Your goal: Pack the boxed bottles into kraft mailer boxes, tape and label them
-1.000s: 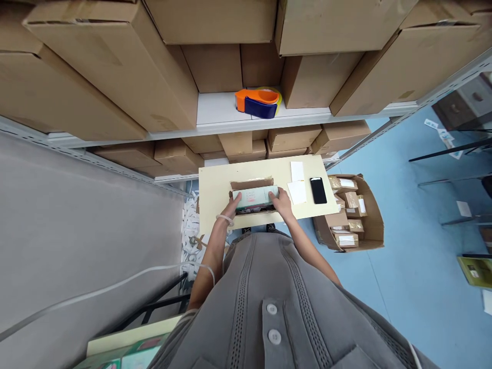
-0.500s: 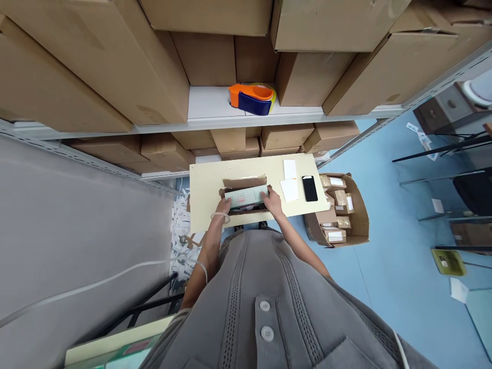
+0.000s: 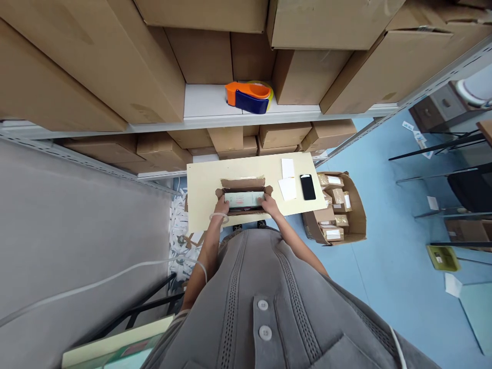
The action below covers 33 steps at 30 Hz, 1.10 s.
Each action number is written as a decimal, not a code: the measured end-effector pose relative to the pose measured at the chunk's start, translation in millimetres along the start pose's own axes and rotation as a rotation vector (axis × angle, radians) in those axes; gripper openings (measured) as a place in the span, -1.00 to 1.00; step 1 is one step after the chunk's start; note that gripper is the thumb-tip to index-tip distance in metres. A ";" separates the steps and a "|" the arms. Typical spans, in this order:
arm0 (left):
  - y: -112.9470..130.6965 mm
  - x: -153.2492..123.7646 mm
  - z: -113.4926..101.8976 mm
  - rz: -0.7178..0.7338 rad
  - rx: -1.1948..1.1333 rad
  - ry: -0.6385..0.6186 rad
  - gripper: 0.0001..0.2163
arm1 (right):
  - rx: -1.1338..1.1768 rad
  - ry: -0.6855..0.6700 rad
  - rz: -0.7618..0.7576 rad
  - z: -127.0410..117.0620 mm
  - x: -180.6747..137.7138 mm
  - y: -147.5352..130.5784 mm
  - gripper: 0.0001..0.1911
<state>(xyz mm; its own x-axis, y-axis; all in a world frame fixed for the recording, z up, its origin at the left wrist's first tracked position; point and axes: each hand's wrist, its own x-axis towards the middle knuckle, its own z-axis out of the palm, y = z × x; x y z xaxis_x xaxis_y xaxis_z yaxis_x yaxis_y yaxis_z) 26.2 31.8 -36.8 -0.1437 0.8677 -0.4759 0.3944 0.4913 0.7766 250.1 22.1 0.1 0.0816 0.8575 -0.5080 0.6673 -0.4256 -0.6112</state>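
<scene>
With left hand [image 3: 222,205] and right hand [image 3: 270,205] curled, we clasped the light, stiff-looking pale box [image 3: 244,200] by its ends, inside a cardboard carton [image 3: 243,183].

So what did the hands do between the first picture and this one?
The pale carton went down into the open cardboard box and now lies more level. The left hand and right hand stayed on its ends, and nothing was let go. The tape dispenser and black phone stayed put.
</scene>
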 end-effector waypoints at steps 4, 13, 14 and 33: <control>3.9 -14.0 -13.7 0.109 0.003 0.005 -0.64 | 0.130 -0.004 -0.044 -8.5 -4.7 0.3 -0.66; -16.1 -40.8 -58.5 0.257 0.054 0.183 -0.55 | 0.244 0.208 -0.260 -33.8 -12.1 34.3 -0.52; -20.6 -41.9 -59.9 0.246 0.072 0.149 -0.52 | 0.205 0.215 -0.259 -34.8 -13.2 40.7 -0.49; -34.1 -26.8 -30.5 0.336 0.213 -0.175 -0.46 | -0.104 -0.114 -0.264 -13.1 -17.9 57.3 -0.10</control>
<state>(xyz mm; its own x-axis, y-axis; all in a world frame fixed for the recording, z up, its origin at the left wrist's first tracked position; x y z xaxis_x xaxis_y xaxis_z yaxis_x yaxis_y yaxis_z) -11.1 -5.9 -37.8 0.1737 0.9417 -0.2881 0.5742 0.1408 0.8065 296.6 -13.8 -17.9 -0.1842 0.8941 -0.4082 0.7274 -0.1553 -0.6684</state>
